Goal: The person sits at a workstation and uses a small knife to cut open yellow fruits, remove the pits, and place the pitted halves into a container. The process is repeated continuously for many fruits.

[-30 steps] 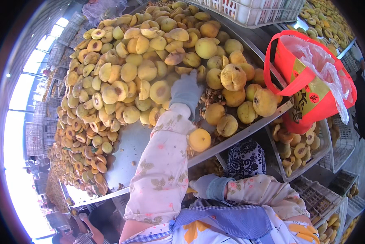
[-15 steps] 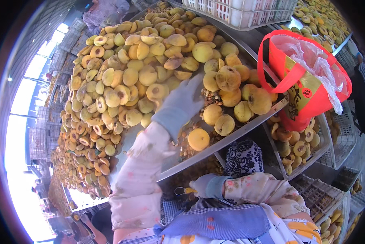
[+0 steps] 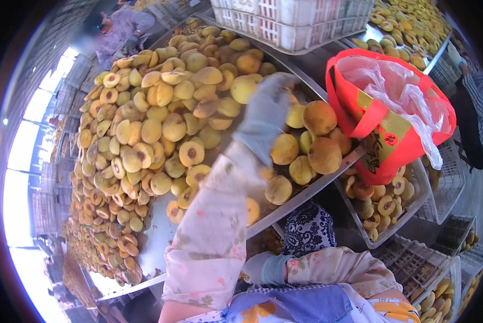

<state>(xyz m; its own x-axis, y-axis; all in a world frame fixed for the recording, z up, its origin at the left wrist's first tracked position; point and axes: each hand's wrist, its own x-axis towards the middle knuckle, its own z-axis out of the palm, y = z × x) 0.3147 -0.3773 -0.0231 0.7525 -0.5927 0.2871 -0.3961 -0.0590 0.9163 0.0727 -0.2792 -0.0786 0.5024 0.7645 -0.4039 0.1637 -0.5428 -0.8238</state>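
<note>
Tabletop [image 3: 158, 229]: metal, largely covered by fruit. Halved fruit [image 3: 151, 132]: one broad heap at left and centre; the greater share is judged already split. Whole fruit [image 3: 325, 155]: smaller cluster at the right edge, apparently not yet split. Left hand [image 3: 271, 103]: gloved, placed between both lots; whole fruit is seen just beside its bent, blurred fingers; any grip cannot be told. Right hand [image 3: 259, 267]: gloved, held low near the edge; fingers partly hidden, closure undeterminable.
</note>
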